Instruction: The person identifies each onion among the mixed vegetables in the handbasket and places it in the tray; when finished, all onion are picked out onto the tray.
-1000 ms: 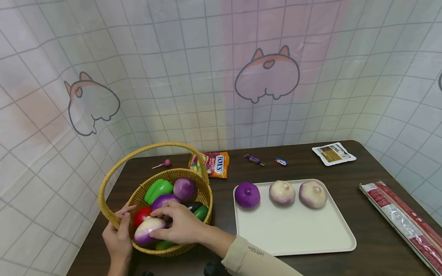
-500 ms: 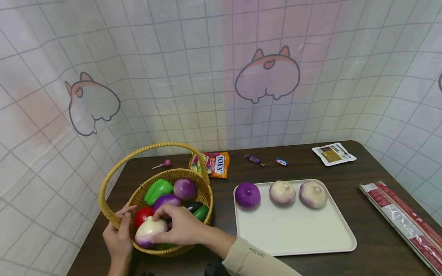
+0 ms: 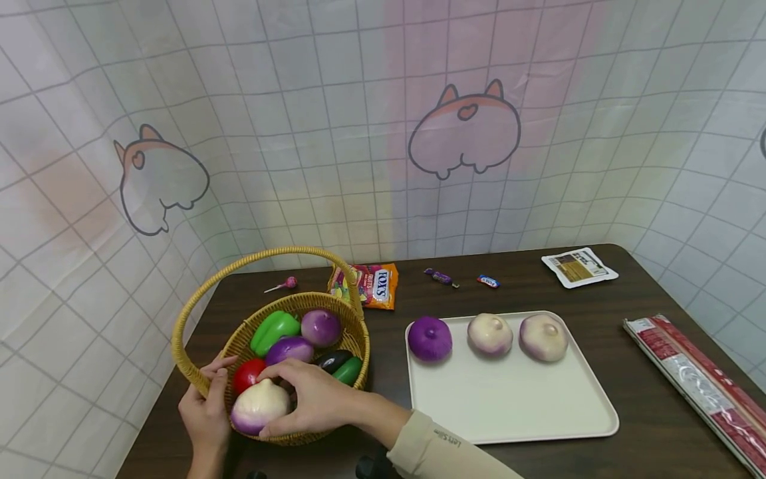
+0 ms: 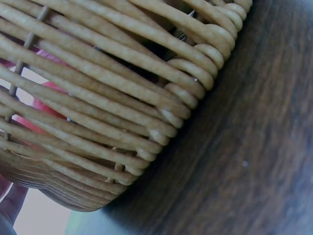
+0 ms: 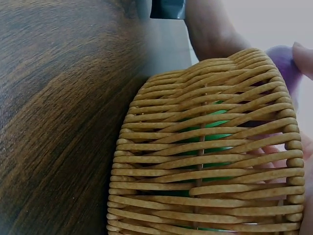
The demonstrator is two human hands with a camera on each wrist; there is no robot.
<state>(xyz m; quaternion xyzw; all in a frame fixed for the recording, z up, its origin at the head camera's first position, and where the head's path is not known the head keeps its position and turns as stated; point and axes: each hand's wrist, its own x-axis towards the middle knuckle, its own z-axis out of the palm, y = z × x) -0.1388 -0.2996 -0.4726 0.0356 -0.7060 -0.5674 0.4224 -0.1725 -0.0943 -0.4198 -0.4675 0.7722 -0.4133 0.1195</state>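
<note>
At the front left inside a wicker basket (image 3: 362, 332), my right hand (image 3: 323, 398) grips a white-and-purple turnip (image 3: 258, 404), thumb on the near side and fingers over the top. My left hand (image 3: 206, 414) holds the basket's left rim by the foot of its tall handle (image 3: 178, 332). Around the turnip lie a red tomato-like vegetable (image 3: 247, 376), a green pepper (image 3: 275, 331), a purple oval vegetable (image 3: 289, 349), a round purple one (image 3: 321, 328) and dark green ones. Both wrist views mostly show woven basket wall (image 5: 205, 147), hiding much of each hand.
Right of the basket, a white tray (image 3: 514, 406) bears a purple round vegetable (image 3: 429, 339) and two pale turnips (image 3: 489, 334). Behind lie a lollipop (image 3: 290, 283), a FOX'S candy bag (image 3: 377, 286), small wrapped candies (image 3: 441, 277) and a white packet (image 3: 579, 267). A long red package (image 3: 700, 392) lies far right.
In my right hand the turnip has turned, its pale tip now pointing more upward, and its purple base lower. My left hand and the basket stay put.
</note>
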